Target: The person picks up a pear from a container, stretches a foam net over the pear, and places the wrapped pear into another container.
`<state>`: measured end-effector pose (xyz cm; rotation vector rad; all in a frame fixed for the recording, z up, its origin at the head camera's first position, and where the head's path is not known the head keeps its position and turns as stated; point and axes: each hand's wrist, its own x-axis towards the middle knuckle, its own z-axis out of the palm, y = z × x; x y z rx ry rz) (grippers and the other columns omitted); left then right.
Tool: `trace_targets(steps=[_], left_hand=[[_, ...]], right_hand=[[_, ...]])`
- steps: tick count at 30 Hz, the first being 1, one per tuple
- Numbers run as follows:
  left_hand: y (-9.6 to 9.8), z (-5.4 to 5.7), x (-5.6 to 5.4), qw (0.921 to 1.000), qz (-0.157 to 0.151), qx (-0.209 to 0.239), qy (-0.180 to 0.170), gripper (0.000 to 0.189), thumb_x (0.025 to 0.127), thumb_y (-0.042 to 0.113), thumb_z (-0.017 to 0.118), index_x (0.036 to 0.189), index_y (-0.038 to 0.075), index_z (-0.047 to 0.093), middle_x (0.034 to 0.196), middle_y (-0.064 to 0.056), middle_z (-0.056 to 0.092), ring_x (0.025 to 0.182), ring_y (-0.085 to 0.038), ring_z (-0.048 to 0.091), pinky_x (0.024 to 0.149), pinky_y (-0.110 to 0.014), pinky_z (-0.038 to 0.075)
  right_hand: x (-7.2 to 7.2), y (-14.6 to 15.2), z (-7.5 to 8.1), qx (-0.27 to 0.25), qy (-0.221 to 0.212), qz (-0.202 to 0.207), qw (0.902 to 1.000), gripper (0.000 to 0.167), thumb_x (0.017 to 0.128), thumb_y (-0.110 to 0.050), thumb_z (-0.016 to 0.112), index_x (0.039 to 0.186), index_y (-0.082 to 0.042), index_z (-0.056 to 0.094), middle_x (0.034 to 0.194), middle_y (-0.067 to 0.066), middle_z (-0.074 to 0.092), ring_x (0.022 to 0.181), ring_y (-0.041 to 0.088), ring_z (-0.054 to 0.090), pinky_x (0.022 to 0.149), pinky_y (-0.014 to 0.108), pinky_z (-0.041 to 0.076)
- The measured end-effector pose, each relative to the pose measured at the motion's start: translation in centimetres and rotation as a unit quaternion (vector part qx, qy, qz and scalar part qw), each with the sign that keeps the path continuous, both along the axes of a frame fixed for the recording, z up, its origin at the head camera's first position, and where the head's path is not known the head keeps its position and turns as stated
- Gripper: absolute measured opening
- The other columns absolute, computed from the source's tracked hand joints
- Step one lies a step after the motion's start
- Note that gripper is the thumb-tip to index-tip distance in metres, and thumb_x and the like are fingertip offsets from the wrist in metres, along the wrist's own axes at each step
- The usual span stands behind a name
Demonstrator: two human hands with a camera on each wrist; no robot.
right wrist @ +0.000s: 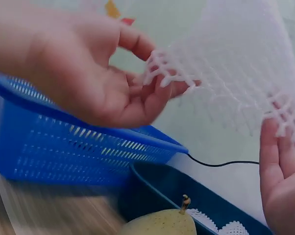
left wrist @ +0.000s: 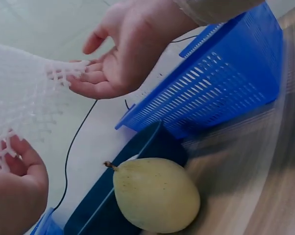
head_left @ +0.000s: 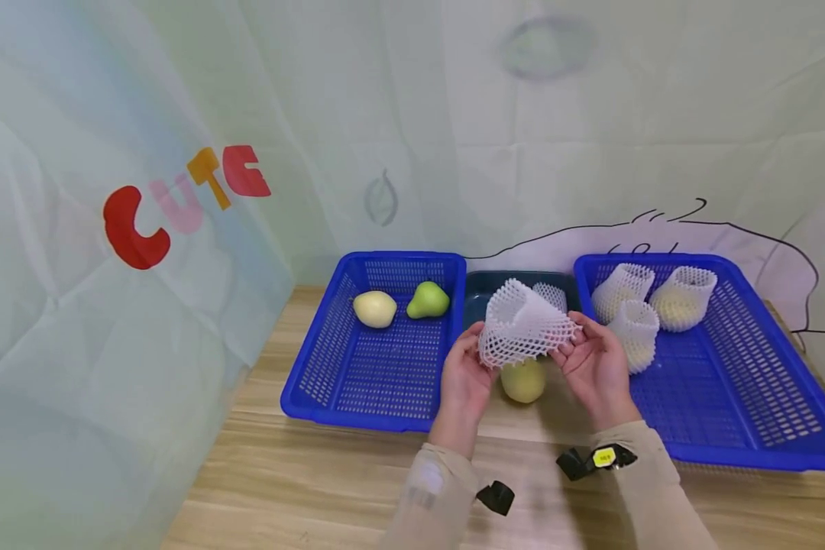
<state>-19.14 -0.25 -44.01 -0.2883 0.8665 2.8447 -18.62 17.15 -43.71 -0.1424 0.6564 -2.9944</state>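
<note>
My left fingers gripped one edge of a net (head_left: 525,328) and my right fingers the other. Both my left hand (head_left: 467,378) and right hand (head_left: 596,370) held it, spread, above a pear (head_left: 524,383) on the table (head_left: 302,489), between two baskets.

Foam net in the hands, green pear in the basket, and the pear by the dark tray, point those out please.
Foam net (head_left: 525,334), head view, mesh side.
Green pear (head_left: 429,300), head view, rounded body.
Pear by the tray (left wrist: 157,196), left wrist view, body's middle.
</note>
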Motion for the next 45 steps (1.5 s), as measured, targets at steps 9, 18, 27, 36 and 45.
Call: trace_targets(steps=[9,18,27,36,45], left_hand=[[2.1,-2.7,0.8,0.9795,0.004,-0.201,0.012,0.044,0.09,0.004,0.051,0.133,0.001,0.048,0.123,-0.013,0.056,0.09,-0.011,0.056,0.07,-0.022,0.042],[2.1,-6.3,0.7,0.9514,0.003,-0.308,0.0,0.042,0.094,0.005,0.047,0.136,0.005,0.046,0.134,-0.017,0.048,0.103,-0.017,0.055,0.072,-0.024,0.046],[1.8,-8.0,0.3,0.9431,-0.012,-0.332,-0.018,0.04,0.095,0.005,0.046,0.135,0.003,0.046,0.135,-0.018,0.047,0.085,-0.009,0.056,0.06,-0.02,0.042],[1.7,-9.2,0.2,0.9203,-0.033,-0.389,-0.019,0.038,0.094,0.005,0.047,0.132,0.002,0.05,0.129,-0.018,0.052,0.077,-0.01,0.054,0.053,-0.02,0.042],[1.7,-8.6,0.7,0.7374,0.034,-0.67,0.075,0.038,0.08,0.001,0.058,0.117,0.007,0.062,0.11,-0.014,0.059,0.105,-0.029,0.053,0.086,-0.038,0.043]], right_hand=[[0.1,-1.9,-1.4,0.182,-0.141,-0.11,0.967,0.022,0.095,-0.003,0.046,0.09,-0.014,0.064,0.086,-0.003,0.063,0.075,0.006,0.059,0.065,0.017,0.047],[0.1,-3.3,-4.8,0.352,-0.223,-0.182,0.8908,0.018,0.094,-0.007,0.048,0.111,-0.004,0.055,0.084,-0.011,0.059,0.079,0.002,0.054,0.068,0.016,0.043],[-0.1,-2.8,-7.3,0.408,-0.241,-0.156,0.8668,0.036,0.096,-0.012,0.045,0.129,0.003,0.043,0.089,-0.013,0.054,0.082,0.0,0.05,0.068,0.015,0.041],[0.0,-2.3,-9.0,0.378,-0.249,-0.138,0.8811,0.023,0.097,-0.011,0.043,0.118,-0.003,0.047,0.081,-0.014,0.055,0.071,0.001,0.05,0.06,0.017,0.039],[0.0,-1.7,-9.1,0.622,-0.18,-0.172,0.7428,0.026,0.095,-0.007,0.045,0.114,0.008,0.055,0.103,0.019,0.058,0.088,0.019,0.051,0.072,0.022,0.038]])
